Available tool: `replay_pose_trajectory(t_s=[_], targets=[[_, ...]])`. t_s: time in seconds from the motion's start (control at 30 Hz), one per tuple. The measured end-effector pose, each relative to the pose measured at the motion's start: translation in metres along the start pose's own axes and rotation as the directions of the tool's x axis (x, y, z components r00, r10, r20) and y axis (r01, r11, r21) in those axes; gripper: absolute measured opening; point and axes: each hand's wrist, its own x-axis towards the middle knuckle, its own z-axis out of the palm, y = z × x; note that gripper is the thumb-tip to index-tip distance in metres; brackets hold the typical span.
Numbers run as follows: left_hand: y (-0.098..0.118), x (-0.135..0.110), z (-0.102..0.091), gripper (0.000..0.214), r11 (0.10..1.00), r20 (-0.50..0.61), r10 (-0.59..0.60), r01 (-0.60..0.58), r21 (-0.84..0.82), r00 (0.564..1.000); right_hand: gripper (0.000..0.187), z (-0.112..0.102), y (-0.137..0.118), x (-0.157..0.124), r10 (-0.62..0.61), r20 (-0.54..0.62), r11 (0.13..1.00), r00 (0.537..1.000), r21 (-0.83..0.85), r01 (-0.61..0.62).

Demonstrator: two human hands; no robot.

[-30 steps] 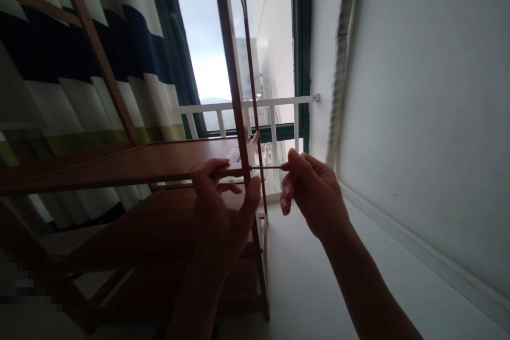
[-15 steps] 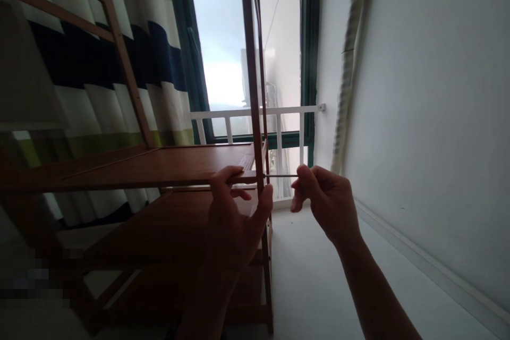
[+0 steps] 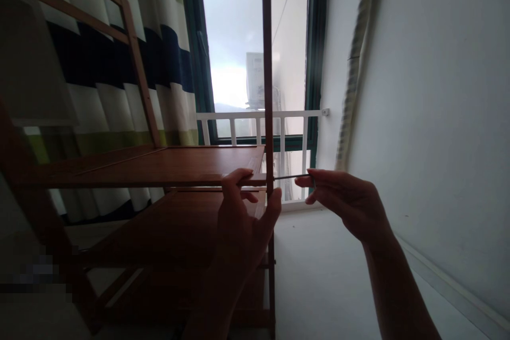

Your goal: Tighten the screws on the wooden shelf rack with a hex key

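My left hand [image 3: 245, 223] grips a brown wooden shelf rack at the corner where a shelf board [image 3: 191, 162] meets an upright post [image 3: 268, 74]. Its fingers lie over the board's front edge and the thumb presses by the post. To the right, my right hand [image 3: 346, 196] pinches the bent end of a thin hex key [image 3: 292, 176] between its fingertips. The key's long arm runs level to the post's outer side, its tip at the joint with the board. The fastener it meets is too small to make out.
Lower shelf boards [image 3: 167, 228] sit beneath this one. Behind the rack are a striped curtain [image 3: 131, 101], a green-framed window [image 3: 316, 48] and a white railing [image 3: 239, 115]. A white wall [image 3: 438, 106] rises on the right, with a pale corrugated pipe [image 3: 353, 64] along it.
My right hand has shifted its hold on the hex key, from curled fingers to straighter ones at the bend. My left hand keeps its grip. The camera view has shifted slightly.
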Motion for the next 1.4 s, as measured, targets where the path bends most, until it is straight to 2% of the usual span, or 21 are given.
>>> replay_pose_trajectory(t_s=[0.1, 0.2, 0.3, 0.33, 0.4, 0.47, 0.53, 0.63, 0.7, 0.83, 0.93, 1.03, 1.1, 1.23, 1.3, 1.4], targets=[[0.0, 0.0, 0.0, 0.043, 1.0, -0.001, 0.0, 0.0, -0.004, 1.0, 0.028, 0.004, 0.005, 0.001, 0.006, -0.086, 0.999, 0.996, 0.052, -0.002], [0.0, -0.001, 0.0, 0.044, 1.0, 0.001, -0.002, 0.002, -0.015, 1.0, 0.021, 0.014, 0.007, 0.002, -0.032, -0.167, 0.995, 0.985, 0.088, 0.047], [0.0, -0.001, 0.0, 0.043, 1.0, 0.003, -0.002, 0.002, -0.014, 1.0, 0.004, 0.027, 0.006, 0.003, -0.046, -0.273, 0.996, 0.961, 0.066, 0.066], [0.0, 0.0, 0.0, 0.043, 1.0, 0.002, 0.004, -0.004, -0.013, 1.0, 0.004, 0.031, 0.005, 0.004, -0.027, -0.309, 0.997, 0.951, 0.064, 0.05], [0.0, 0.0, 0.0, 0.043, 1.0, 0.001, 0.019, -0.019, -0.008, 1.0, 0.015, 0.037, 0.004, 0.004, 0.052, -0.337, 0.992, 0.94, 0.122, -0.011], [0.0, 0.001, 0.0, 0.043, 1.0, 0.005, 0.027, -0.027, 0.001, 1.0, 0.02, 0.039, 0.006, 0.005, 0.169, -0.282, 0.959, 0.944, 0.267, -0.092], [0.0, 0.001, -0.001, 0.043, 1.0, 0.014, 0.024, -0.024, 0.012, 1.0, 0.024, 0.039, 0.01, 0.006, 0.281, -0.171, 0.886, 0.945, 0.426, -0.186], [0.001, 0.001, -0.002, 0.042, 0.999, 0.023, 0.026, -0.026, 0.023, 0.999, 0.022, 0.038, 0.014, 0.007, 0.345, -0.092, 0.811, 0.934, 0.53, -0.247], [0.003, 0.001, -0.002, 0.041, 0.999, 0.026, 0.019, -0.019, 0.027, 0.999, 0.015, 0.038, 0.015, 0.007, 0.306, -0.135, 0.84, 0.943, 0.505, -0.2], [0.004, 0.0, 0.0, 0.041, 1.0, -0.006, -0.01, 0.01, 0.005, 1.0, 0.015, 0.032, 0.019, 0.007, 0.148, -0.203, 0.947, 0.968, 0.312, -0.08], [0.003, -0.001, 0.002, 0.041, 1.0, -0.028, -0.006, 0.005, -0.008, 1.0, 0.018, 0.019, 0.022, 0.008, 0.06, -0.149, 0.986, 0.987, 0.16, -0.036], [0.003, -0.001, 0.002, 0.04, 1.0, -0.032, 0.01, -0.01, -0.011, 0.999, 0.016, 0.009, 0.02, 0.008, 0.062, -0.067, 0.997, 0.996, 0.048, -0.059], [0.002, 0.0, 0.001, 0.04, 1.0, -0.023, 0.015, -0.016, -0.009, 1.0, 0.018, 0.01, 0.015, 0.006, 0.107, -0.037, 0.994, 0.994, 0.043, -0.105], [0.001, 0.0, 0.0, 0.04, 0.999, -0.002, 0.03, -0.03, 0.012, 1.0, 0.035, 0.022, 0.005, 0.003, 0.234, 0.01, 0.948, 0.972, 0.217, -0.231], [0.0, 0.001, 0.0, 0.041, 0.999, -0.002, 0.045, -0.045, 0.013, 0.999, 0.029, 0.026, 0.003, 0.003, 0.254, -0.008, 0.935, 0.967, 0.257, -0.243], [-0.001, 0.001, 0.0, 0.041, 0.998, 0.006, 0.058, -0.058, 0.002, 0.998, 0.012, 0.022, 0.002, 0.004, 0.157, -0.07, 0.969, 0.985, 0.201, -0.14]])
